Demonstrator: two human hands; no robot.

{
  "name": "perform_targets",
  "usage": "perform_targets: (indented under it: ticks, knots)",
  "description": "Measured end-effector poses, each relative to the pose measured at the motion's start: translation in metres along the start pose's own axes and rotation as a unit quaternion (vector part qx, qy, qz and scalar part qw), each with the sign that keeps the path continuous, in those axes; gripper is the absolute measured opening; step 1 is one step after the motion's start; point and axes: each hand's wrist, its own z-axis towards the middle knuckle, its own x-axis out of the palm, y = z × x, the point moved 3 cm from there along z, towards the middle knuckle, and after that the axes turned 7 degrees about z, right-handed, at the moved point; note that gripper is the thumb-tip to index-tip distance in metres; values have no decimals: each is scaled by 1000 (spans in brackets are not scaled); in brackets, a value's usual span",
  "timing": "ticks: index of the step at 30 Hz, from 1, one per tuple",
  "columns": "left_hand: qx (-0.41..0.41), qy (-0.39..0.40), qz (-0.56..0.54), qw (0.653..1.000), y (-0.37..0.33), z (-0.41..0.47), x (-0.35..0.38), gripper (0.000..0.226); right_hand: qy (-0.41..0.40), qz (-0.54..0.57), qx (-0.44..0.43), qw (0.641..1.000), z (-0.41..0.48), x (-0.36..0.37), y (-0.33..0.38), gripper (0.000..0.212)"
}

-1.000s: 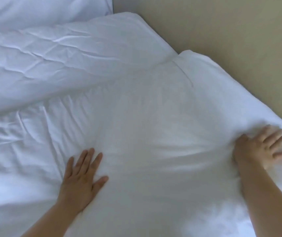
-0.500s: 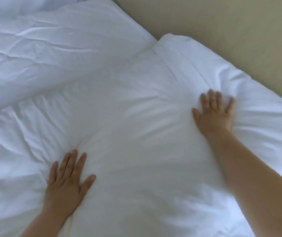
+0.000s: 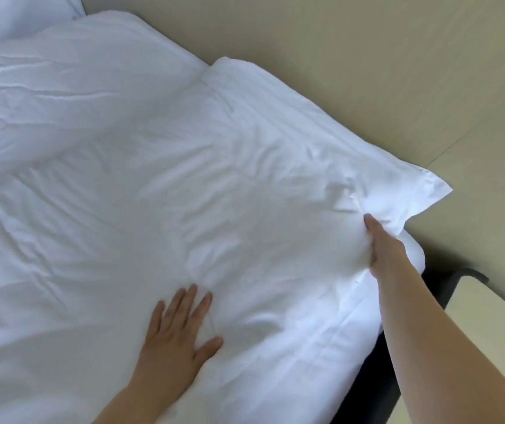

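Right hand [image 3: 385,249]: thumb on top, fingers tucked under, pinching the pillow's [image 3: 275,179] corner flap [image 3: 413,194].
Left hand [image 3: 174,335]: flat, fingers spread, pressing at the pillow's near edge.
Pillow: lies at the bed's head against the wall [image 3: 367,56].
Handling: probably light, soft and floppy; best held by the hemmed corners.
Change: half a second ago the right hand lay flat mid-pillow.

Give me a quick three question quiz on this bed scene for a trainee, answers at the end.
1. True or false: the left hand lies flat, fingers straight.
2. What does the right hand grip? A) the pillow by its edge B) a towel C) a cup
3. Fill in: behind the pillow stands a beige ____.
Key: 1 true; 2 A; 3 wall.
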Motion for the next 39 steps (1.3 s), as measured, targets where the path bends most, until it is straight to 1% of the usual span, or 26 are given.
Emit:
perform_targets:
  ticks: [2,4,5,6,7,8,10,11,12,15,16,17,18,20,22,23,24,26,27,29,30,31,32,34,36,39]
  knots:
    - [-7,55,13,998,5,-8,3,60,47,44,3,998,-13,7,9,27]
    - [-15,104,35,994,6,-8,3,62,75,65,-50,994,-31,14,23,15]
    - [-31,103,39,993,5,-10,-2,76,87,68,-98,989,-45,18,31,13]
    - [-43,73,9,996,3,-14,-9,96,109,70,-149,980,-64,24,40,12]
    - [-88,31,-31,995,7,-20,-13,105,136,61,-206,967,-85,33,49,13]
    - [-146,17,-139,979,8,-30,-25,94,162,34,-260,951,-110,45,54,16]
    - [-208,-29,-365,907,12,-51,-50,31,205,-78,-362,906,-160,74,51,14]
    - [-224,-97,-431,869,21,-65,-64,26,217,-136,-408,876,-188,89,42,20]
    - [-246,-150,-491,822,32,-79,-77,27,224,-186,-470,833,-217,102,30,27]
    - [-287,-238,-647,665,64,-130,-121,28,276,-258,-677,632,-299,120,-29,48]
    - [-279,-261,-690,615,80,-152,-133,35,313,-261,-705,580,-321,120,-53,54]
    - [-260,-278,-726,573,95,-175,-143,45,362,-272,-710,540,-339,118,-76,58]
    - [-241,-291,-745,550,109,-198,-151,57,410,-291,-711,492,-354,115,-98,62]
    - [-238,-263,-763,541,128,-236,-157,81,486,-365,-692,390,-374,105,-144,66]
    - [-277,-211,-767,539,138,-262,-145,83,509,-447,-674,294,-377,95,-194,76]
    - [-307,-174,-755,552,137,-270,-135,83,519,-472,-662,264,-375,90,-215,77]
    - [-336,-134,-730,580,133,-274,-127,89,526,-485,-657,239,-375,86,-232,75]
    - [-365,-87,-664,647,125,-276,-111,116,524,-503,-655,207,-380,82,-251,70]
    - [-376,-94,-636,667,122,-273,-108,121,523,-512,-652,200,-384,82,-256,69]
    - [-417,-125,-574,693,121,-263,-103,106,511,-524,-649,208,-390,82,-258,63]
    - [-438,-136,-551,697,120,-255,-102,96,505,-531,-644,219,-393,80,-256,56]
    - [-454,-149,-543,690,120,-250,-101,85,504,-524,-646,231,-393,79,-256,48]
    - [-467,-162,-548,675,120,-245,-100,75,506,-513,-645,255,-393,77,-253,44]
    - [-481,-184,-563,647,124,-240,-100,54,507,-466,-638,345,-392,81,-238,42]
    - [-478,-186,-559,652,125,-242,-108,38,459,-400,-665,431,-388,89,-217,39]
    - [-435,-201,-571,667,117,-260,-118,21,347,-334,-705,520,-382,106,-182,39]
